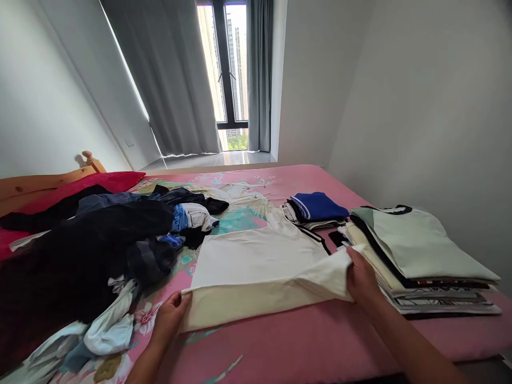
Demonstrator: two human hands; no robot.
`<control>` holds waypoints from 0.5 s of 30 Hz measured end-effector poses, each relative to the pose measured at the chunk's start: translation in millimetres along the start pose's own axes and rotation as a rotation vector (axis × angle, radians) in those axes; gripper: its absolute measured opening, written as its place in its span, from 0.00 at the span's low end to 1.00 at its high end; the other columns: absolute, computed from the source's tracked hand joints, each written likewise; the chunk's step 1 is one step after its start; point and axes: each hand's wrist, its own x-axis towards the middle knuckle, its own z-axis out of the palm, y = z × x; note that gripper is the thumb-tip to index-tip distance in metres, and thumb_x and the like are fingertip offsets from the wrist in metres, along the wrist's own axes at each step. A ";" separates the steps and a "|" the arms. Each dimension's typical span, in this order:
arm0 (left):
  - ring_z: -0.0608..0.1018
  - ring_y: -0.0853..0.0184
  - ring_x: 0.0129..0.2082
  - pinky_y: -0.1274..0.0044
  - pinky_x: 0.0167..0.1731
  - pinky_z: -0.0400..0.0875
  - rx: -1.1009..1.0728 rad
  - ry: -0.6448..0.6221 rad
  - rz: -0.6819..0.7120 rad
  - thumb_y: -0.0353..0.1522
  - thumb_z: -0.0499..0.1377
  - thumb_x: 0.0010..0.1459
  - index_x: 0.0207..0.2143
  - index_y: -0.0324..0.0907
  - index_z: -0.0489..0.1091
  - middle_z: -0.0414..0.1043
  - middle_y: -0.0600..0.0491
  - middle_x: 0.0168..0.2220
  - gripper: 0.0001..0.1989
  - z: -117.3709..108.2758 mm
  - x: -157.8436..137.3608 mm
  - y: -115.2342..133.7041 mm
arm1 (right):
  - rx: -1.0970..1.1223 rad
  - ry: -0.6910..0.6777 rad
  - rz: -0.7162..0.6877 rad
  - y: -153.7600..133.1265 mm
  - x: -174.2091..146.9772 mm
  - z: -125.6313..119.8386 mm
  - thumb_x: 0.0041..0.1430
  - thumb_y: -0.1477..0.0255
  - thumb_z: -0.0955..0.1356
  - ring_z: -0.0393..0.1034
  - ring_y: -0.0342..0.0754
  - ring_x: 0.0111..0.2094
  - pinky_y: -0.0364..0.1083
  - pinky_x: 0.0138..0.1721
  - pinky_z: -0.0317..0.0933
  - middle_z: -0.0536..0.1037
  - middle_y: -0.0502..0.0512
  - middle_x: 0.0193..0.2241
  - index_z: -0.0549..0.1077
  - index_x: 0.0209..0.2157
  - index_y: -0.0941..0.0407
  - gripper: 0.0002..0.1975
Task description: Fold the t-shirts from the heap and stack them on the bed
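Observation:
A white T-shirt [256, 253] with a dark-trimmed neckline lies spread on the bed, its neck toward the right. Its near edge is lifted and shows a cream-coloured side facing me. My left hand [172, 314] pinches the near left corner of the shirt. My right hand [362, 277] grips the shirt at its near right part, close to the folded stack. Both hands are closed, and the cloth between them is drawn fairly straight, with some creases near the right hand.
A loose heap of dark clothes [100, 240] covers the bed's left side. To the right stands a stack of folded clothes [432, 250], with a smaller pile topped by blue cloth [320, 206] behind it. The bed [288, 346] has a pink patterned sheet.

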 end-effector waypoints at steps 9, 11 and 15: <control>0.76 0.61 0.27 0.76 0.26 0.68 0.060 -0.155 -0.142 0.53 0.62 0.33 0.27 0.41 0.73 0.76 0.55 0.25 0.26 5.6 14.1 -10.1 | -0.112 -0.063 0.151 44.0 23.9 -53.3 0.43 0.64 0.69 0.55 0.37 0.11 0.37 0.11 0.45 0.63 0.38 0.15 0.62 0.37 0.53 0.19; 0.73 0.63 0.23 0.77 0.22 0.67 0.030 -0.156 -0.171 0.54 0.61 0.32 0.23 0.42 0.71 0.73 0.57 0.21 0.25 3.8 5.9 -9.1 | -0.261 -0.176 0.231 50.7 18.4 -76.3 0.43 0.66 0.68 0.55 0.39 0.09 0.37 0.10 0.44 0.64 0.38 0.12 0.62 0.42 0.55 0.22; 0.66 0.69 0.17 0.79 0.15 0.60 0.036 -0.091 -0.213 0.56 0.59 0.32 0.18 0.43 0.66 0.62 0.60 0.14 0.25 5.0 -7.0 -5.2 | -0.491 -0.334 0.303 58.2 15.7 -94.6 0.43 0.70 0.66 0.58 0.41 0.08 0.36 0.10 0.45 0.65 0.39 0.11 0.58 0.49 0.54 0.28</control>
